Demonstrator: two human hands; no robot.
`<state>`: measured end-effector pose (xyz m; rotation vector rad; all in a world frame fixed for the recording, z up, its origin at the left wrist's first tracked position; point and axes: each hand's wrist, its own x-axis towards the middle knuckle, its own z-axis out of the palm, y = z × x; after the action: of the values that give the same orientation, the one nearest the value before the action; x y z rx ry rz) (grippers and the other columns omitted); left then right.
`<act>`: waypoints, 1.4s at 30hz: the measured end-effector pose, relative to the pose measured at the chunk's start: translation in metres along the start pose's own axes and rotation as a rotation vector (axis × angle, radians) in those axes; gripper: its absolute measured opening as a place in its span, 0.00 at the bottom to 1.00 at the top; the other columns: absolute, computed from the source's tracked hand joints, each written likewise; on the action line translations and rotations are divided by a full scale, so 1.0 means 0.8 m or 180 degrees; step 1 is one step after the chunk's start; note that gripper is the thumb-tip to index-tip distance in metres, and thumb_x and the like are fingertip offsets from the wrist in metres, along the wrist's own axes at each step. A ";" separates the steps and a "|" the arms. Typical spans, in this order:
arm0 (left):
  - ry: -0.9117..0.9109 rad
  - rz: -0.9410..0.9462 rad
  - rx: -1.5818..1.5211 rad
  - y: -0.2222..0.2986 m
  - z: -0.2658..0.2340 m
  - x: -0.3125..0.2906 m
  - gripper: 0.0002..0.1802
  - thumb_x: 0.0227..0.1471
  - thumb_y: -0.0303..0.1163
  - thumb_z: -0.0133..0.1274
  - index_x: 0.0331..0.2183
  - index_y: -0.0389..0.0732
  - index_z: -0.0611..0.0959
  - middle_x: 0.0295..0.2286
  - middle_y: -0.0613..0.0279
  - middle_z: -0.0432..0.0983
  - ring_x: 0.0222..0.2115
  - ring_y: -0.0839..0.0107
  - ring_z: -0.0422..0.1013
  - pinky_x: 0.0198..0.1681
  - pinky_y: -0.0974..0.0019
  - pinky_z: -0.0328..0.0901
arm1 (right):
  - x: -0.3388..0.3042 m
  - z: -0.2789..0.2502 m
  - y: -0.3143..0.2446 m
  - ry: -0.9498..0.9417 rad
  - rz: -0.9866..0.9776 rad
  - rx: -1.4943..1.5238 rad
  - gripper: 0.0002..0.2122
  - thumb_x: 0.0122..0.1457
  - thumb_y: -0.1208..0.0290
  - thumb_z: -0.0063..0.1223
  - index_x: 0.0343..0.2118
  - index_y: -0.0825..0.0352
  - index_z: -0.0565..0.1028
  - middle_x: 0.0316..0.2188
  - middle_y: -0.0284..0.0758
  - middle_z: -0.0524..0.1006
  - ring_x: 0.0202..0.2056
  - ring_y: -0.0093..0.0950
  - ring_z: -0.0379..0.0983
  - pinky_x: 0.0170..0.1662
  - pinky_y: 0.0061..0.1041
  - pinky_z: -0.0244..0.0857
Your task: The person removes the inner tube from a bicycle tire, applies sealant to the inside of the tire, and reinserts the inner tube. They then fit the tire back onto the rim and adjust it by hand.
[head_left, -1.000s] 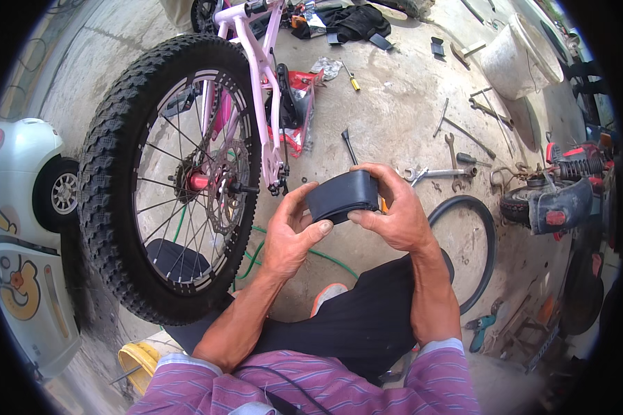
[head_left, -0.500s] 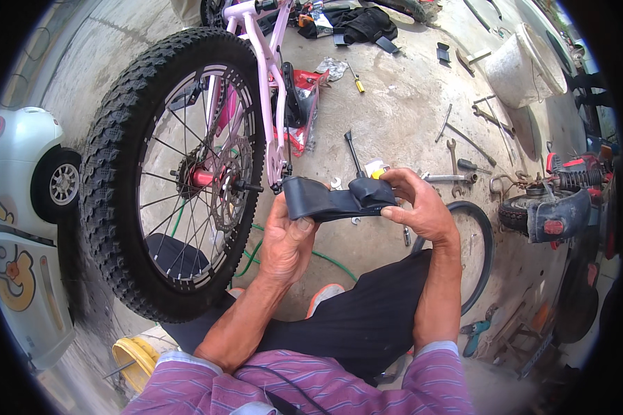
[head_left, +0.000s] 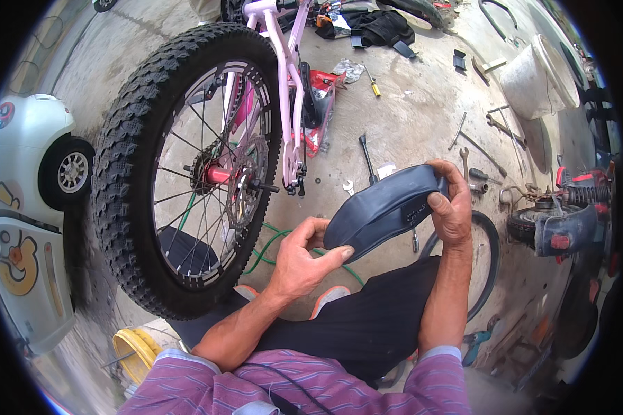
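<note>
A folded black rubber piece point(head_left: 381, 211), which looks like a flattened inner tube, is held up in front of me, slanting upward to the right. My left hand point(head_left: 301, 256) pinches its lower left end, thumb on the near face and fingers behind. Its upper right end is gripped by my right hand point(head_left: 451, 204), thumb in front and fingers curled over the top. Left of my hands stands a pink bicycle frame point(head_left: 289, 83) with a fat knobby-tyred wheel point(head_left: 128, 180). The wheel's spokes, red hub point(head_left: 218, 174) and brake disc face me.
Wrenches point(head_left: 464, 162) and a yellow-handled screwdriver point(head_left: 375, 88) lie on the concrete. A black ring point(head_left: 493, 256) lies by my right forearm. At right are a white bucket point(head_left: 533, 79) and a red machine point(head_left: 567, 214); at left, a white toy car point(head_left: 31, 145). A green hose point(head_left: 273, 238) runs below the wheel.
The rubber piece has been turned and tilted, its right end now higher and its broad curved face showing. My right hand rose slightly; my left moved right and down. The view shifted slightly.
</note>
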<state>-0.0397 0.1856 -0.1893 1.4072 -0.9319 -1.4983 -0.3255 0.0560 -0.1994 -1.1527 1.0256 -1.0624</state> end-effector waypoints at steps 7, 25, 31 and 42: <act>-0.0177 0.0059 0.1053 0.039 -0.028 -0.024 0.25 0.51 0.35 0.72 0.48 0.33 0.86 0.34 0.57 0.86 0.32 0.74 0.80 0.39 0.65 0.74 | 0.008 0.013 -0.004 -0.0236 -0.0496 -0.1249 0.23 0.46 0.83 0.58 0.50 0.70 0.79 0.52 0.39 0.82 0.56 0.31 0.78 0.64 0.30 0.67; 0.0801 0.1810 0.1551 0.031 -0.026 -0.032 0.34 0.44 0.20 0.73 0.55 0.36 0.83 0.43 0.51 0.80 0.42 0.58 0.78 0.42 0.61 0.74 | 0.011 0.047 -0.008 -0.0941 -0.0015 -0.1054 0.19 0.40 0.70 0.71 0.35 0.69 0.75 0.50 0.36 0.77 0.46 0.27 0.74 0.52 0.27 0.69; 0.0874 0.1615 0.1675 0.046 -0.029 -0.042 0.32 0.43 0.21 0.73 0.53 0.34 0.82 0.44 0.50 0.81 0.42 0.57 0.79 0.44 0.61 0.74 | 0.022 0.047 -0.001 -0.0851 -0.0293 0.0316 0.25 0.41 0.60 0.82 0.34 0.68 0.76 0.50 0.38 0.76 0.48 0.27 0.74 0.54 0.29 0.68; 0.0394 0.0371 0.0209 0.143 -0.049 -0.107 0.17 0.57 0.25 0.66 0.46 0.33 0.80 0.33 0.61 0.83 0.29 0.78 0.76 0.33 0.72 0.72 | 0.038 0.104 -0.033 -0.1125 -0.0363 -0.1393 0.25 0.42 0.66 0.70 0.46 0.68 0.80 0.39 0.36 0.81 0.42 0.28 0.79 0.48 0.29 0.73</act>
<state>0.0100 0.2261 -0.0563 1.4500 -0.9762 -1.2901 -0.2412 0.0389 -0.1652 -1.7024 0.9390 -0.6973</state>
